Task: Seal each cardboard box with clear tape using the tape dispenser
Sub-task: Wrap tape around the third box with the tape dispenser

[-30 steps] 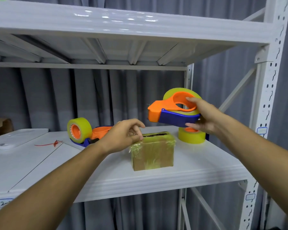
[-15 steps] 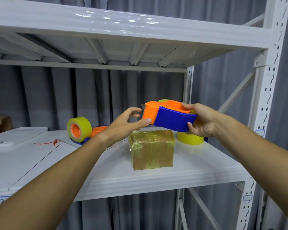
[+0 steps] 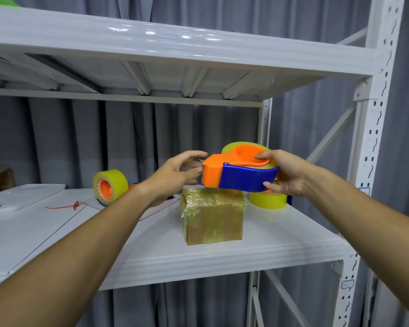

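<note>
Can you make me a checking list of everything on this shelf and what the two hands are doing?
Surface: white shelf, glossy.
Job's things: cardboard box on the shelf, wrapped in clear tape; orange and blue tape dispenser held above it.
Clutter: second dispenser with tape roll at back left; loose tape roll at back right; red string; white tray.
Grips: right hand grips the dispenser; left hand with fingers at its orange front end.
Cables: nothing seen.
Surroundings: grey curtain, upper shelf, white post.
</note>
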`<act>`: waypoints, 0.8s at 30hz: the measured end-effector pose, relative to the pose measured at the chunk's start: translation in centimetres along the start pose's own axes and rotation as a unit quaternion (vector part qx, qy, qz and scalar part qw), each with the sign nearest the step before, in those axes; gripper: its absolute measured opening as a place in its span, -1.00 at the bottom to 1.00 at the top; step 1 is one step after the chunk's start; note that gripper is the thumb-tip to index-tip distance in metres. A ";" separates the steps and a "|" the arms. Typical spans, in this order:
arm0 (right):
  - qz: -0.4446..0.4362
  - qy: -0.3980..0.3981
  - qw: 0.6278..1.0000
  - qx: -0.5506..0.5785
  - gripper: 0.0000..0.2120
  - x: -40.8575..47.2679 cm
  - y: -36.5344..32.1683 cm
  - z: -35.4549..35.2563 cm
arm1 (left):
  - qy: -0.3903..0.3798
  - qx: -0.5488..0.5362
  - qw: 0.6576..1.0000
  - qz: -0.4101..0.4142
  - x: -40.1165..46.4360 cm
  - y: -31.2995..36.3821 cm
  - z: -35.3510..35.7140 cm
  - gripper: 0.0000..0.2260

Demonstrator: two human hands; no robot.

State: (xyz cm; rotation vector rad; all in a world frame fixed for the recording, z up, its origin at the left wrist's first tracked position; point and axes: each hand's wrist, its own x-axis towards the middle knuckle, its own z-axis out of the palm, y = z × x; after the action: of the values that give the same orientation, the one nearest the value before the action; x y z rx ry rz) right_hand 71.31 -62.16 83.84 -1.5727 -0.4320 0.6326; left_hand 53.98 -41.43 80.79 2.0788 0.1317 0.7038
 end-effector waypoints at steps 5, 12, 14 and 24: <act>-0.004 -0.005 1.000 -0.012 -0.52 -0.1 0.2 0.1 | 0.033 0.034 0.999 -0.001 0.1 0.5 0.4 -0.88; 0.003 -0.001 1.000 0.028 -0.49 -0.1 -0.2 0.3 | 0.005 0.049 0.998 0.033 -0.1 -0.6 0.7 -0.59; 0.013 -0.006 0.998 0.058 -0.44 -0.1 -0.3 0.2 | -0.025 0.078 0.996 0.039 -0.3 -0.7 0.9 -0.35; 0.026 -0.003 0.994 0.109 -0.44 -0.8 -1.1 0.3 | 0.115 0.228 0.953 0.161 0.0 1.2 1.0 0.01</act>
State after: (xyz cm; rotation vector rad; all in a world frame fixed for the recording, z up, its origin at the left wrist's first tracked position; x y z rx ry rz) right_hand 70.63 -62.30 85.02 -1.3780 -0.3148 0.7009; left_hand 54.30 -42.84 81.35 2.4827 0.0918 1.2071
